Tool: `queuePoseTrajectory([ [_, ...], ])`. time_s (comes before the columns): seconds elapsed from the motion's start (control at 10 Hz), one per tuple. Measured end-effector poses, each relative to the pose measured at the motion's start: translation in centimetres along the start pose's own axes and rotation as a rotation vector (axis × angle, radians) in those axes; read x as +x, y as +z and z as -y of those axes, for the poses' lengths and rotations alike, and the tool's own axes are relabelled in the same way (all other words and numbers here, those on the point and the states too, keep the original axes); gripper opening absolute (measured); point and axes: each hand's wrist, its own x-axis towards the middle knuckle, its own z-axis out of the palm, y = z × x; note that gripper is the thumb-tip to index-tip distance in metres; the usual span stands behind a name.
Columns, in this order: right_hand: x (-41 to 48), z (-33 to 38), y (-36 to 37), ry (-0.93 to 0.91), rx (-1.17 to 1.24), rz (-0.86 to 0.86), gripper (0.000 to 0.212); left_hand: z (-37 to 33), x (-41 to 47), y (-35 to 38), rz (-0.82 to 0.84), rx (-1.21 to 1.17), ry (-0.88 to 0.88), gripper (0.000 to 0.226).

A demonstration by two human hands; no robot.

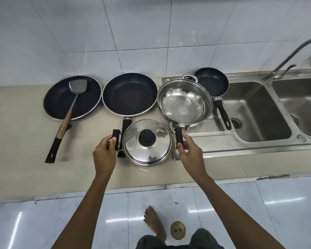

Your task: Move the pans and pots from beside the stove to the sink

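A lidded steel pot [147, 142] with a black knob stands near the counter's front edge. My left hand [104, 153] grips its left black handle and my right hand [188, 150] grips its right black handle. Behind it, from left to right, lie a dark frying pan [59, 101] holding a metal spatula [74, 103], a second dark frying pan [129, 94], an open steel pot [185, 103] and a small dark pan [211, 81] whose handle reaches over the sink [258, 112].
The steel double sink has a second basin [300, 101] at the far right and a curved tap [285, 58] behind. The beige counter [16, 123] runs left. A tiled wall rises behind; a bare foot and a floor drain [177, 230] are below.
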Motion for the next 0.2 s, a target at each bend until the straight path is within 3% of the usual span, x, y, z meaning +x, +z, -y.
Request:
queuePoseTrajectory([
  [0.1, 0.2, -0.1, -1.1, -0.062, -0.011, 0.073, 0.051, -0.9, -1.7, -0.2, -0.066, 0.191, 0.113, 0.033],
  [0.2, -0.6, -0.9, -3.4, -0.250, -0.224, 0.137, 0.054, -2.6, -6.2, 0.7, -0.149, 0.386, 0.246, 0.046],
])
